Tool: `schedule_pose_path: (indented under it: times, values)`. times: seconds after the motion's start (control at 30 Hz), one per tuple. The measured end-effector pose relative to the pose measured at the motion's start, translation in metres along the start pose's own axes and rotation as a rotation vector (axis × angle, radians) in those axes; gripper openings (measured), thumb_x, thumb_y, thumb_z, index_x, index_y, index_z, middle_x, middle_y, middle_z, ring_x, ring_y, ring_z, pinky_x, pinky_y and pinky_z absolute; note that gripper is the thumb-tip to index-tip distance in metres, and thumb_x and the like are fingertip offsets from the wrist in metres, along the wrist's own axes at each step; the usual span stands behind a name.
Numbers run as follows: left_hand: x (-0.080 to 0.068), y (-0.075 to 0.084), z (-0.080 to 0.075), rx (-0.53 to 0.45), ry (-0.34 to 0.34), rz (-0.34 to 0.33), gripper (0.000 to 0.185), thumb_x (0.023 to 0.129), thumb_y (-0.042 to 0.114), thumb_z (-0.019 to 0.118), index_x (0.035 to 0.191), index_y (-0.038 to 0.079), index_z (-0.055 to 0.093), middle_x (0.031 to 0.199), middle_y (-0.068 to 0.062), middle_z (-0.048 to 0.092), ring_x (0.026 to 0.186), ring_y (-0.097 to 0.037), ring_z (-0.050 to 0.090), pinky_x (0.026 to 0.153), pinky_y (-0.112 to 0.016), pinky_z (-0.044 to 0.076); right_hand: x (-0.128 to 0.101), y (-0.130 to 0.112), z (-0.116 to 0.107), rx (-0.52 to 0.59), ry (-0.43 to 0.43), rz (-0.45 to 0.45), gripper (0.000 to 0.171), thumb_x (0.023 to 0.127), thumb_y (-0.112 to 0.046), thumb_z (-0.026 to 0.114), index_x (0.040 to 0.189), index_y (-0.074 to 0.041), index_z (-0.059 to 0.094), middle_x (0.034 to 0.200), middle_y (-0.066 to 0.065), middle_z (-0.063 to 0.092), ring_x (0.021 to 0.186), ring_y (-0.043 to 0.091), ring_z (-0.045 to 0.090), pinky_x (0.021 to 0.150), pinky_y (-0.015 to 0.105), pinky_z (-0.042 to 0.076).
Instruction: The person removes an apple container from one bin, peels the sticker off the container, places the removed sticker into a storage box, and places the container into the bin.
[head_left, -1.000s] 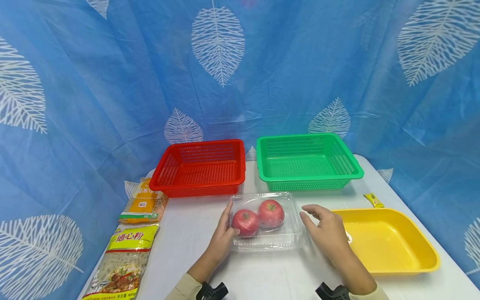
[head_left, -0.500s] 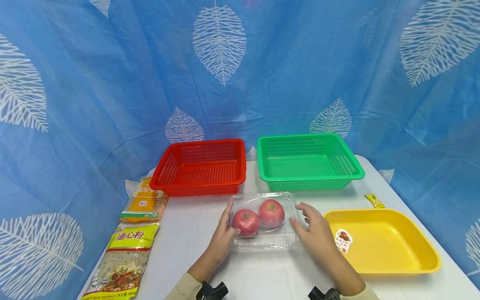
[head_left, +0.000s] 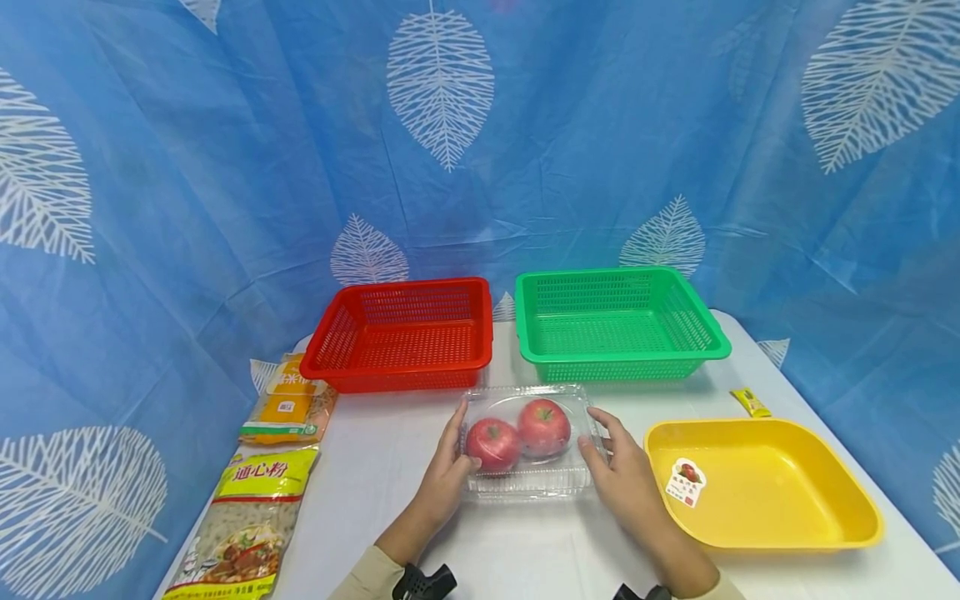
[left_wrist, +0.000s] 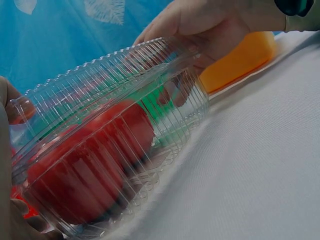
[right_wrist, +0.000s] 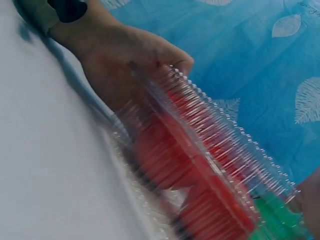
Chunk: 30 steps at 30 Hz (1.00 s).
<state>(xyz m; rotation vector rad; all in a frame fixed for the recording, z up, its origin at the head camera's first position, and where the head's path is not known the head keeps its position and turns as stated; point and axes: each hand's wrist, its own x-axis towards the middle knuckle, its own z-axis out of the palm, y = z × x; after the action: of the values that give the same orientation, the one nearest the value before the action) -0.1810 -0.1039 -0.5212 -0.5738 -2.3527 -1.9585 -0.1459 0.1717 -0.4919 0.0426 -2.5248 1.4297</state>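
Head view: right hand (head_left: pixel 626 483) now closed in from beside yellow tray (head_left: pixel 840 533) to right end of clear clamshell box (head_left: pixel 528 479), fingers curled against its wall; left hand (head_left: pixel 446 475) unchanged, clasping left end; box resting on white table (head_left: pixel 525 550) before red basket (head_left: pixel 401 333) and green basket (head_left: pixel 615 321), two apples (head_left: pixel 517 437) inside; sticker (head_left: pixel 684 482) lying uncovered in tray; likely ready for two-handed lift. Left wrist view: box flat on cloth, right hand's fingers (left_wrist: pixel 172 92) wrapped round far end. Right wrist view: blurred, left hand (right_wrist: pixel 127 62) gripping opposite end

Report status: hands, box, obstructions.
Left hand and right hand grip the clear apple box at both ends. Box on table. Yellow tray close right.
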Motion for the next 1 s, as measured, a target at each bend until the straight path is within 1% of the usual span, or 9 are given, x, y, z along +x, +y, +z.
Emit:
schedule_pose_path:
  times: [0.13, 0.3, 0.37, 0.43, 0.57, 0.63, 0.73, 0.87, 1.0]
  values:
    - [0.0, 0.0, 0.0, 0.007, 0.001, -0.012, 0.089, 0.086, -0.003, 0.048, 0.169, 0.012, 0.019, 0.174, -0.012, 0.013, 0.158, -0.037, 0.005, 0.121, -0.065, 0.011, -0.001, 0.0, 0.002, 0.024, -0.008, 0.032, 0.05, 0.108, -0.026, 0.062, 0.155, -0.013, 0.05, 0.154, 0.022, 0.05, 0.125, 0.045, 0.062, 0.099, 0.062, 0.05]
    - [0.0, 0.0, 0.001, 0.011, 0.0, -0.03, 0.09, 0.087, -0.002, 0.048, 0.17, 0.012, 0.017, 0.174, -0.01, 0.013, 0.159, -0.034, 0.005, 0.122, -0.062, 0.011, -0.002, 0.002, 0.004, 0.043, -0.01, 0.096, 0.051, 0.109, -0.032, 0.06, 0.157, -0.023, 0.047, 0.151, 0.026, 0.052, 0.129, 0.045, 0.059, 0.1, 0.066, 0.048]
    - [0.0, 0.001, 0.001, 0.009, 0.0, -0.033, 0.09, 0.086, -0.002, 0.049, 0.169, 0.012, 0.017, 0.174, -0.01, 0.013, 0.159, -0.034, 0.005, 0.122, -0.062, 0.012, -0.003, 0.003, 0.006, 0.077, -0.006, 0.118, 0.051, 0.109, -0.031, 0.06, 0.158, -0.025, 0.046, 0.153, 0.026, 0.049, 0.133, 0.046, 0.054, 0.103, 0.068, 0.045]
    - [0.0, 0.001, 0.001, 0.009, 0.0, -0.036, 0.09, 0.086, -0.002, 0.049, 0.17, 0.012, 0.017, 0.174, -0.011, 0.013, 0.158, -0.034, 0.006, 0.122, -0.062, 0.012, -0.004, 0.004, 0.008, 0.134, -0.002, 0.126, 0.052, 0.109, -0.029, 0.06, 0.159, -0.025, 0.045, 0.158, 0.022, 0.045, 0.14, 0.046, 0.046, 0.11, 0.067, 0.038]
    - [0.0, 0.002, 0.001, 0.012, 0.0, -0.035, 0.091, 0.086, -0.002, 0.048, 0.17, 0.012, 0.017, 0.174, -0.011, 0.012, 0.158, -0.035, 0.006, 0.122, -0.062, 0.012, -0.005, 0.008, 0.013, 0.29, -0.001, 0.105, 0.053, 0.109, -0.019, 0.059, 0.16, -0.017, 0.044, 0.168, 0.014, 0.032, 0.153, 0.04, 0.026, 0.122, 0.057, 0.021]
    - [0.0, 0.002, 0.0, 0.013, -0.002, -0.029, 0.091, 0.085, -0.003, 0.049, 0.17, 0.012, 0.017, 0.174, -0.012, 0.012, 0.158, -0.036, 0.005, 0.122, -0.062, 0.012, -0.005, 0.009, 0.014, 0.365, -0.003, 0.106, 0.054, 0.109, -0.016, 0.059, 0.16, -0.015, 0.043, 0.17, 0.012, 0.029, 0.155, 0.036, 0.021, 0.123, 0.05, 0.018]
    - [0.001, 0.001, 0.0, 0.011, -0.002, -0.015, 0.091, 0.085, -0.004, 0.049, 0.169, 0.01, 0.017, 0.174, -0.012, 0.013, 0.158, -0.036, 0.006, 0.122, -0.063, 0.012, -0.005, 0.011, 0.016, 0.457, 0.001, 0.118, 0.055, 0.109, -0.013, 0.059, 0.161, -0.012, 0.043, 0.17, 0.01, 0.027, 0.156, 0.031, 0.019, 0.123, 0.037, 0.02]
    - [0.001, 0.0, -0.001, 0.004, -0.004, 0.006, 0.09, 0.086, -0.005, 0.049, 0.169, 0.008, 0.018, 0.174, -0.014, 0.013, 0.158, -0.038, 0.005, 0.121, -0.064, 0.011, -0.005, 0.012, 0.017, 0.556, 0.014, 0.123, 0.057, 0.108, -0.009, 0.06, 0.162, -0.007, 0.041, 0.171, 0.011, 0.025, 0.156, 0.027, 0.019, 0.117, 0.021, 0.024]
    - [0.001, 0.001, -0.001, -0.002, -0.007, 0.011, 0.09, 0.086, -0.005, 0.05, 0.169, 0.009, 0.018, 0.173, -0.014, 0.013, 0.158, -0.038, 0.004, 0.121, -0.064, 0.01, -0.006, 0.013, 0.018, 0.616, 0.025, 0.115, 0.057, 0.107, -0.005, 0.059, 0.161, -0.002, 0.039, 0.171, 0.011, 0.025, 0.157, 0.025, 0.019, 0.116, 0.019, 0.025]
